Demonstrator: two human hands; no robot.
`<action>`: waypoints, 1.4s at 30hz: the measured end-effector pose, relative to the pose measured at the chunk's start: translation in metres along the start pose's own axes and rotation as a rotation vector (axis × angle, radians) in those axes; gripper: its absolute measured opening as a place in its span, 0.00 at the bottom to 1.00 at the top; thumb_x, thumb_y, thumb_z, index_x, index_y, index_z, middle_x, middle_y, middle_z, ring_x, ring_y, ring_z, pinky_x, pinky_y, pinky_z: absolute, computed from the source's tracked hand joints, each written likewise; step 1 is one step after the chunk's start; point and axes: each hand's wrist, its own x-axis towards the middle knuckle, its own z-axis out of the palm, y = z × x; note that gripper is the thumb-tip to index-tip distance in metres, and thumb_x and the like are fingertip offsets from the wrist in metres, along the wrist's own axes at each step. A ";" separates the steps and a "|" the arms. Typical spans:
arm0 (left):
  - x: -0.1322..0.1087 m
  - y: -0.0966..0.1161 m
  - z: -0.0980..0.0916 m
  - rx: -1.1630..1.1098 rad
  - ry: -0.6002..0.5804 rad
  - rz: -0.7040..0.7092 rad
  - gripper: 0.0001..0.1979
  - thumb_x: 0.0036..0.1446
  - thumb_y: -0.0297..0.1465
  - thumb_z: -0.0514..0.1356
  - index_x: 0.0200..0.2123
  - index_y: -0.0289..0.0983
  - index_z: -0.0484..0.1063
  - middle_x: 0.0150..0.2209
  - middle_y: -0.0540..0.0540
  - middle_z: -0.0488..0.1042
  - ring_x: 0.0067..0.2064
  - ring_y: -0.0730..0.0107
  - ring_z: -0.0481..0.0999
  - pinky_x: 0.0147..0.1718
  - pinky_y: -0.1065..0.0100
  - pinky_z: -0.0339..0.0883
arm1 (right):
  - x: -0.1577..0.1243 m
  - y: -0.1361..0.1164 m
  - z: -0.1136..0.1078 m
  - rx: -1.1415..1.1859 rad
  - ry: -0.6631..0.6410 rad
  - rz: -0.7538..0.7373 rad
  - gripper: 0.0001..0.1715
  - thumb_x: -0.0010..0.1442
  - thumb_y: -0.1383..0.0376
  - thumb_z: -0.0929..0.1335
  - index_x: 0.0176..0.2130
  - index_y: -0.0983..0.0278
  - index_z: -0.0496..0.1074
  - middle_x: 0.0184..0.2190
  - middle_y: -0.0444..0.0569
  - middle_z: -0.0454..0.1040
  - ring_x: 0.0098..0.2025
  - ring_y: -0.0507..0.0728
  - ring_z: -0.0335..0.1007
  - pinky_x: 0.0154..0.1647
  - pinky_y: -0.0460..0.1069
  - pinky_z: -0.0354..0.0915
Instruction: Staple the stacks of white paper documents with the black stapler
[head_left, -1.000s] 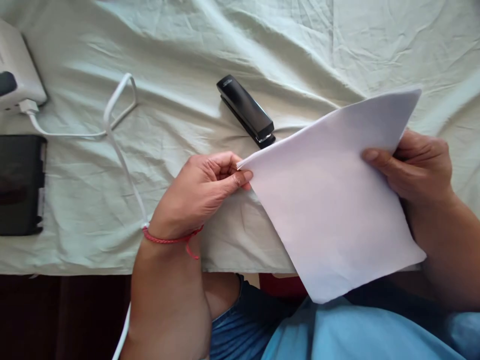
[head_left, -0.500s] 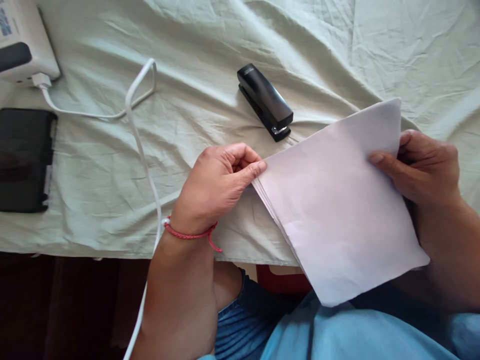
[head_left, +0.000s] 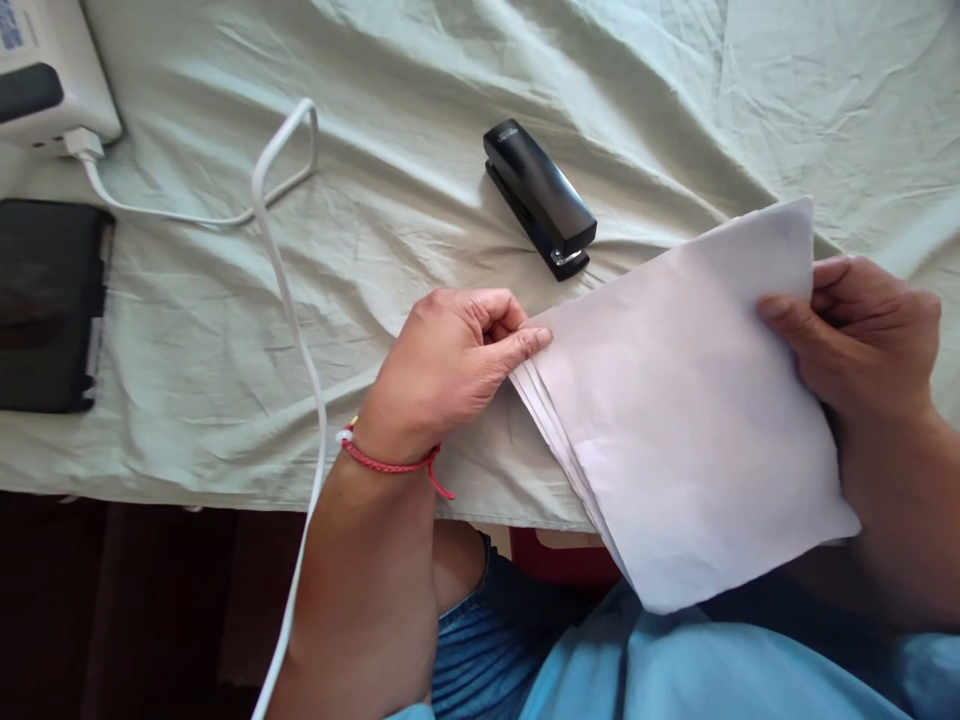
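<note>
White paper sheets (head_left: 697, 430) were pinched in both the left grip (head_left: 457, 360) and the right grip (head_left: 874, 340). A black stapler (head_left: 541, 195) lay just beyond the left grip.

Creased pale-grn cloth (head_left: 405, 150): blk stapler (head_left: 541, 190) beyond L hand (head_left: 450, 360); wht cable (head_left: 290, 300), dk flat device (head_left: 49, 305), wht box (head_left: 71, 65) to hand's L.

A white cable (head_left: 284, 285) plugs into a white box (head_left: 71, 80) near a black device (head_left: 46, 300) on pale cloth (head_left: 397, 130).

Soft light, dark lower-left corner
</note>
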 end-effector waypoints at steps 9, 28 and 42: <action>0.002 -0.001 -0.002 -0.097 -0.019 -0.041 0.08 0.61 0.33 0.68 0.30 0.37 0.79 0.29 0.51 0.76 0.33 0.70 0.69 0.33 0.67 0.60 | 0.004 -0.001 -0.002 -0.082 0.027 -0.011 0.35 0.54 0.38 0.82 0.32 0.65 0.75 0.23 0.42 0.68 0.24 0.45 0.56 0.22 0.44 0.52; 0.004 -0.004 -0.001 -0.032 -0.021 0.019 0.10 0.65 0.31 0.67 0.30 0.36 0.79 0.27 0.53 0.73 0.32 0.72 0.67 0.34 0.66 0.58 | 0.004 0.008 -0.007 -0.093 -0.029 -0.029 0.19 0.64 0.54 0.78 0.31 0.65 0.75 0.22 0.40 0.63 0.26 0.46 0.54 0.24 0.44 0.50; 0.004 -0.003 -0.001 -0.026 0.034 0.076 0.17 0.69 0.36 0.65 0.27 0.38 0.72 0.27 0.53 0.66 0.31 0.72 0.62 0.31 0.66 0.54 | 0.006 0.004 -0.003 -0.140 0.015 -0.066 0.15 0.67 0.56 0.75 0.35 0.66 0.81 0.26 0.43 0.71 0.27 0.45 0.59 0.27 0.44 0.54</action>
